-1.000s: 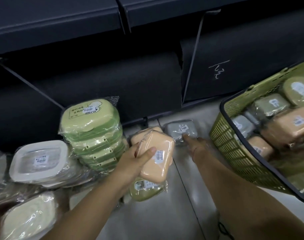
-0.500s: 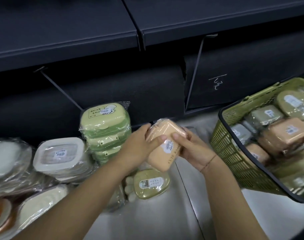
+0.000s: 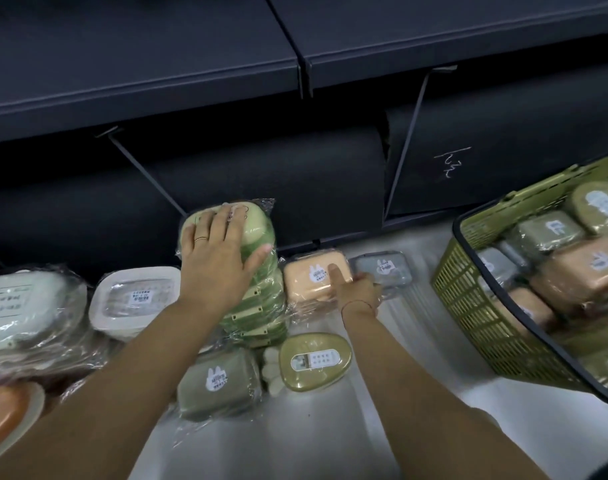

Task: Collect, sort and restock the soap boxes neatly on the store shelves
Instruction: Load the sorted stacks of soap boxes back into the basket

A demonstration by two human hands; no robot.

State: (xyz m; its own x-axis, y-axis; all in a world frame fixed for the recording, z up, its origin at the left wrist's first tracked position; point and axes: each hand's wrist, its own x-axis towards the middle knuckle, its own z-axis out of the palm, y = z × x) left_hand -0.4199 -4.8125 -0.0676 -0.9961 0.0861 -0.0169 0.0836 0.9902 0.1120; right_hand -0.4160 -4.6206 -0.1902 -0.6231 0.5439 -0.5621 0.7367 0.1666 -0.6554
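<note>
A tall wrapped stack of light green soap boxes (image 3: 257,306) stands on the white shelf (image 3: 330,438). My left hand (image 3: 219,251) lies flat on top of that stack, fingers spread. To its right an orange soap box (image 3: 306,282) sits on the shelf beside a grey soap box (image 3: 385,268). My right hand (image 3: 356,289) touches the front of these two, its thumb up on the orange box's lid. Whether its other fingers hold the grey box is hidden.
A green basket (image 3: 496,327) full of wrapped soap boxes hangs at the right. An olive box (image 3: 219,382) and an oval olive box (image 3: 314,360) lie in front. White and orange boxes (image 3: 136,299) fill the left. A black shelf (image 3: 295,64) overhangs.
The orange box held in both hands now sits on the shelf beside the grey box. My left hand let go and moved onto the green stack.
</note>
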